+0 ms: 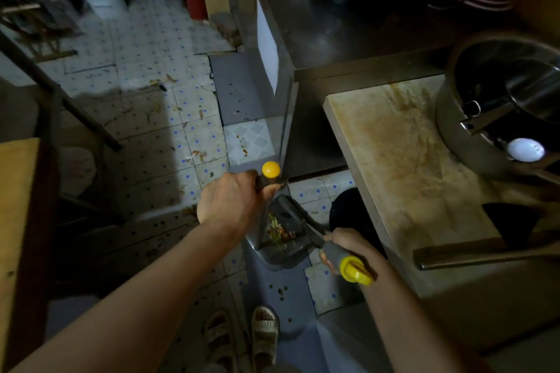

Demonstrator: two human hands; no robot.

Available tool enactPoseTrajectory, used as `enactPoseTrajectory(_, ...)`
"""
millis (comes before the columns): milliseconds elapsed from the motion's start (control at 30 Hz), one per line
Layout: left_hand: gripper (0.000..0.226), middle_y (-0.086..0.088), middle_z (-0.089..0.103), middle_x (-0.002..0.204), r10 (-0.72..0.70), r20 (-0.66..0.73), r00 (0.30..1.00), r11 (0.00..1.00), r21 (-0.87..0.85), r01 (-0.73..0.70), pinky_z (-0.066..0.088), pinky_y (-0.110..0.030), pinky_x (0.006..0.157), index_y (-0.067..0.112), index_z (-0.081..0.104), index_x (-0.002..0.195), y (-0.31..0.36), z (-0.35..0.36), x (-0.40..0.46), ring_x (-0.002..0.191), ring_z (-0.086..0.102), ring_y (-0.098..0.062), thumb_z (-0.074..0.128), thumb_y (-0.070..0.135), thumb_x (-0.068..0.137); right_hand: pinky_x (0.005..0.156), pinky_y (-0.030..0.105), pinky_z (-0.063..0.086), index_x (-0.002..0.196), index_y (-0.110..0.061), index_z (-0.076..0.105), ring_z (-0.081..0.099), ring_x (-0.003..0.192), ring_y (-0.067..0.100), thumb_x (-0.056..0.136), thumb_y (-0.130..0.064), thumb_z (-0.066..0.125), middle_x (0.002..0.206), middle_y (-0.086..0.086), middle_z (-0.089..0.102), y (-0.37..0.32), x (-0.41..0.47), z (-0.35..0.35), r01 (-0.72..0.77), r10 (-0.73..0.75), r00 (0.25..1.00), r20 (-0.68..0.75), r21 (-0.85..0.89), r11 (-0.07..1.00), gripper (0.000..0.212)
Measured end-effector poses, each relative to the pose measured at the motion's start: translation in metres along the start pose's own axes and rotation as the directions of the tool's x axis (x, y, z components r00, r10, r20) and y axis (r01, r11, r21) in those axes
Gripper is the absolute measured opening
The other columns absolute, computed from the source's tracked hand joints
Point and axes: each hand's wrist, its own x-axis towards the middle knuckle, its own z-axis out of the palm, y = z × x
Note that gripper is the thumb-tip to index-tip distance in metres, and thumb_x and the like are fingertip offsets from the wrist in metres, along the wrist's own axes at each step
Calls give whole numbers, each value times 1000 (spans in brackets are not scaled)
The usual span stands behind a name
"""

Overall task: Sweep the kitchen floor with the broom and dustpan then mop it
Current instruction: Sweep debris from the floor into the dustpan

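The left hand (225,201) is curling its grip tight around a grey handle topped with a yellow cap, apparently the broom (270,172), whose shaft is running down toward the floor. The right hand (348,247) is wrapping its grip around the grey, yellow-ended handle of the dustpan (280,230), which is sitting low over the tiled floor (145,118) and carrying vegetable scraps (280,232). The pan is lying between a steel cabinet's corner and the worktop (403,157) edge; open floor is stretching out to the left.
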Motion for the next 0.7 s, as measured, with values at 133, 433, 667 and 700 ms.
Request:
enactPoseTrajectory(133,50,-5,64,90,-54,-31,998,998,-21,54,45,-31,64,22,57,100,-14,-12,-17,83,63,-25,36,66,88,52,28,39,77,-8,56,51,62,19,98,-18,44,73,8,53,-11,-7,8,-42,42,997,70,1,999,26)
enactPoseTrajectory(433,48,-5,65,92,-225,-108,968,974,-63,219,39,-31,62,23,59,98,-48,-31,-49,86,63,-27,38,65,89,43,14,45,75,-15,46,49,62,10,98,-10,44,76,2,49,-39,-40,30,85,-104,977,186,106,991,23)
enactPoseTrajectory(667,43,-8,66,96,-362,-156,919,929,-134,344,40,-33,65,25,60,103,-82,-39,-67,91,62,-30,42,61,89,30,16,39,85,-6,46,49,25,16,97,-9,50,81,12,43,-70,-41,66,-37,5,953,302,98,994,13)
enactPoseTrajectory(700,42,-8,66,96,-373,-163,913,925,-142,352,40,-33,65,25,59,103,-87,-40,-69,90,62,-30,42,61,89,30,16,38,85,-5,46,48,24,16,97,-9,50,78,12,44,-74,-41,72,-45,13,950,312,95,994,13)
